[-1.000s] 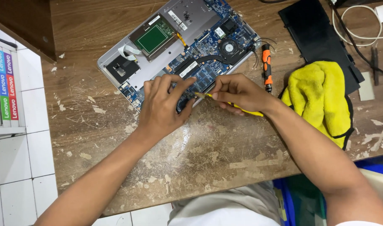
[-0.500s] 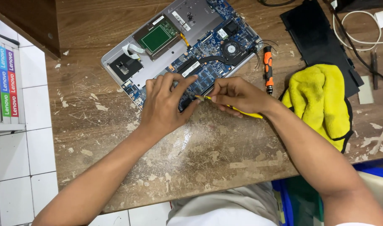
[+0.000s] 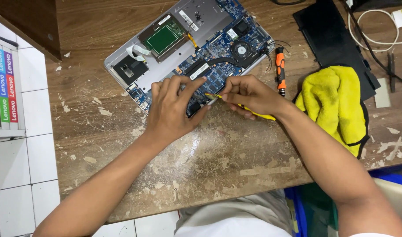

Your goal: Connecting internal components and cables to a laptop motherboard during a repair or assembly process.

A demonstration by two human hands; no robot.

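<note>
An opened laptop base [image 3: 165, 66] lies tilted on a worn wooden table [image 3: 122, 145], its blue circuit board [image 3: 218, 57], fan and green-topped drive exposed. My left hand [image 3: 172, 109] rests on the laptop's near edge, fingers spread and pressing on the board. My right hand [image 3: 249, 94] grips a thin yellow pry tool [image 3: 264, 116], whose tip points at the board's near edge beside my left fingers.
An orange-and-black screwdriver [image 3: 280, 70] lies right of the laptop. A yellow cloth [image 3: 337, 103] sits on a flat black panel [image 3: 332, 39]. White cables [image 3: 372, 33] lie at the far right. A stack of boxes [image 3: 3, 83] stands on the tiled floor at left.
Both hands stay at the laptop's near edge. The view has shifted slightly, so everything sits a bit further right in frame; the tool tip has barely moved.
</note>
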